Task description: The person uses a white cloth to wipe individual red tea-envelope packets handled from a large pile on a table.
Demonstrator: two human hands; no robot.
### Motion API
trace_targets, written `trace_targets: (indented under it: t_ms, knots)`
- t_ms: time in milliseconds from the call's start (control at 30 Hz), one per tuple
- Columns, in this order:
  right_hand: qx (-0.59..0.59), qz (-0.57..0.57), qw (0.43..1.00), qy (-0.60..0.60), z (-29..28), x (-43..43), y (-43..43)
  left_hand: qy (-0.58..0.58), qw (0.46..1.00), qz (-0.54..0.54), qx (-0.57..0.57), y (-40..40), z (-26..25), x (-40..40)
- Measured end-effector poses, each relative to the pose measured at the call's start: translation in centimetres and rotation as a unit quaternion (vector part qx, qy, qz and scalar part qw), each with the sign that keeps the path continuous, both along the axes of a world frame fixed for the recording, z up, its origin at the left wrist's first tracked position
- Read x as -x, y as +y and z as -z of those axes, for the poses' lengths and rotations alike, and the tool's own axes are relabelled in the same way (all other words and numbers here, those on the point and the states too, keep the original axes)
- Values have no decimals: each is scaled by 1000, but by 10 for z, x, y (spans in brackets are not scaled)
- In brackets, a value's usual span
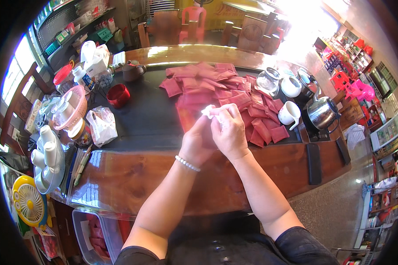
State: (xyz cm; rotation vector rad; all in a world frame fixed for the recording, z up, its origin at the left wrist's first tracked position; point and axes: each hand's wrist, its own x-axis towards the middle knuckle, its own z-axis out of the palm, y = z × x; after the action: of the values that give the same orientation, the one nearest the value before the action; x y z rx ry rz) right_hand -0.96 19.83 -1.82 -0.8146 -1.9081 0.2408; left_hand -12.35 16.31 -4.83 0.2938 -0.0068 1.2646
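Observation:
My left hand [199, 142], with a white bead bracelet at the wrist, is raised over the near part of the table. Close against it is my right hand [230, 131], its fingers bent around a small crumpled white piece, perhaps tissue [207, 111]. The piece shows between the fingertips of both hands. Whether the left palm holds anything else is hidden. Just beyond the hands, a heap of small red packets [202, 82] lies on the dark inset of the wooden table [146, 182], spreading to the right. A flat red sheet or bag [183, 116] shows beside the left fingertips.
At the right stand a glass pot [268, 81], a white cup [288, 113] and a steel kettle [321, 112]. On the left are a red bowl [118, 96], a plastic bag [102, 126], a pink basket [81, 109] and white cups [50, 154]. Below sits a clear bin [111, 235] holding red packets.

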Motion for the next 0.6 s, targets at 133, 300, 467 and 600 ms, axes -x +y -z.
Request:
trace_targets:
  t_ms: [133,300,467,600]
  knots:
    - [4,40,999,-22,8,-1,4,56,995,-68,56,-3,-6,-8]
    - [24,71,996,-41,9,-7,0,92,985,-110,98,-1,-5,-12]
    - [63,65,995,-48,8,-20,1,64,986,-120,96,2,1,-8]
    - [50,-9,998,-24,10,-16,-2,20,992,-96,84,6,5,-1]
